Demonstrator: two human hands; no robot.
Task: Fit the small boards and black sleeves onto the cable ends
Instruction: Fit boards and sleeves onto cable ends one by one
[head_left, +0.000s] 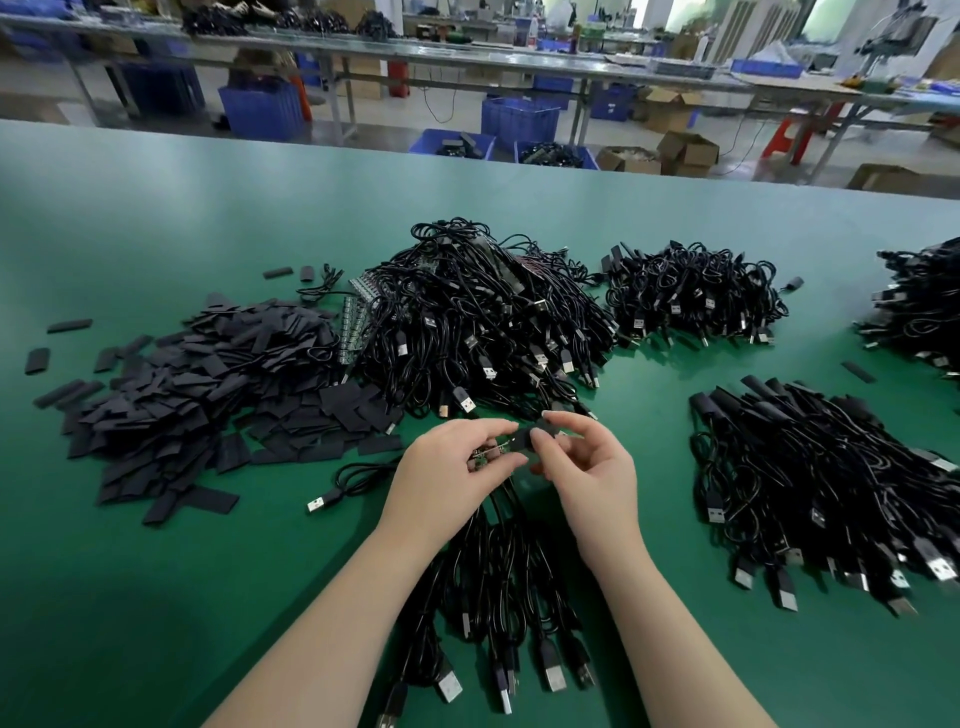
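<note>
A worker's left hand (451, 470) curls its fingers around a small green board (485, 457), thumb and fingertips pinching it just above the table (156, 218). The right hand (584, 470) meets it from the other side, thumb and forefinger nipping a black sleeve (530, 438) that sits between the two hands, touching the board's end. Whether the sleeve is partly over the board cannot be told. A bundle of cables (498, 587) trails from under the hands toward the worker, between the forearms, their USB plugs lying nearest the camera.

Just left of the left hand, a single cable (349, 480) lies coiled on the green surface. Farther left spreads a heap of loose sleeves (208, 384). Directly beyond the hands rises the largest cable pile (478, 322), with strips of boards (356, 325) tucked at its left edge. A smaller cable pile (696, 296) lies to the right of it, and a stack of sleeved cables (826, 478) rests well to the right of the right hand.
</note>
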